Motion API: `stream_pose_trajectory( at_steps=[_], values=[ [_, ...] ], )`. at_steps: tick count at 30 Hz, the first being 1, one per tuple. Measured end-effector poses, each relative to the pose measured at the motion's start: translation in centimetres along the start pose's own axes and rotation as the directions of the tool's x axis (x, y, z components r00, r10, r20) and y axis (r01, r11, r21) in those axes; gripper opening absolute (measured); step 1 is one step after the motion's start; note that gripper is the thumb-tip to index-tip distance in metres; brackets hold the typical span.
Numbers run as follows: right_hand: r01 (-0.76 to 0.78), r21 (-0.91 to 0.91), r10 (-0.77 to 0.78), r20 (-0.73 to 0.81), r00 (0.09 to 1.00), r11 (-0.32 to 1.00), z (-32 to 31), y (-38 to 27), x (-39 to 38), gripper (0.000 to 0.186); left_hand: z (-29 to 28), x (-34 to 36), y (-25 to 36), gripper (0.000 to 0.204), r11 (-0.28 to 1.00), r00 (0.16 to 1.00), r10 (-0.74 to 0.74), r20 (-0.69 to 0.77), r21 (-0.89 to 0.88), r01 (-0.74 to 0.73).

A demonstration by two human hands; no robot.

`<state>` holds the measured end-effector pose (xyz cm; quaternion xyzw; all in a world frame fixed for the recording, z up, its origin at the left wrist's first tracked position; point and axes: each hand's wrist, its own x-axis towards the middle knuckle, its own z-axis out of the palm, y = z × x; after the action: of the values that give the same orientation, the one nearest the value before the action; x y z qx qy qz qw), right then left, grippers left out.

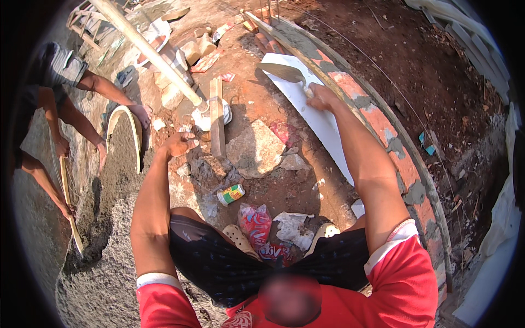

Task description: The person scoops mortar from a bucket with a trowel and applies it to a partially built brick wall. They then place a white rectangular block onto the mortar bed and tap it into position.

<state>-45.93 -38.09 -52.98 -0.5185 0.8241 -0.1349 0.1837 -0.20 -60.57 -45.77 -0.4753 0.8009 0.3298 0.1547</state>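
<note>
My right hand is closed around the handle of a trowel. Its grey blade points left, over the upper part of a long white board leaning beside a low brick wall. Grey mortar fills the joints between the wall's red bricks. My left hand hovers over the ground with its fingers apart and nothing in it. Just right of it lies a short wooden plank. Another person's hands grip a pale, curved container on the left, at the edge of a heap of wet mortar.
At the left, another worker holds a wooden-handled tool in the mortar. A long pole slants in from the top. Broken stone, a small cup and a red plastic bag lie before me. A string crosses beyond the wall.
</note>
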Motion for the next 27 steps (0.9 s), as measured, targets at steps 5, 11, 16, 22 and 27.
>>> stream_pose_trajectory(
  at_steps=[5,11,16,22,27],
  values=[
    [0.005,-0.014,-0.006,-0.018,1.000,1.000,0.1,0.1,0.1,0.051,0.0,0.4,-0.5,0.059,1.000,1.000,0.016,-0.006,-0.020,-0.016],
    [0.009,0.042,-0.009,0.001,1.000,0.999,0.2,0.4,0.4,0.058,0.0,0.9,-1.2,0.068,0.999,0.999,0.051,0.009,-0.016,-0.051],
    [0.015,0.048,-0.014,-0.022,1.000,0.999,0.5,0.6,0.4,0.055,0.2,1.2,-1.7,0.068,0.995,0.997,0.076,0.011,-0.065,-0.075],
    [0.019,0.034,-0.019,-0.016,1.000,0.999,1.1,1.2,0.9,0.051,0.3,1.6,-2.1,0.073,0.995,0.998,0.058,0.023,-0.087,-0.055],
    [-0.010,0.038,0.010,0.007,1.000,0.999,1.5,1.5,1.3,0.046,0.4,1.9,-2.1,0.075,0.994,0.998,0.061,0.008,-0.097,-0.060]
  ],
)
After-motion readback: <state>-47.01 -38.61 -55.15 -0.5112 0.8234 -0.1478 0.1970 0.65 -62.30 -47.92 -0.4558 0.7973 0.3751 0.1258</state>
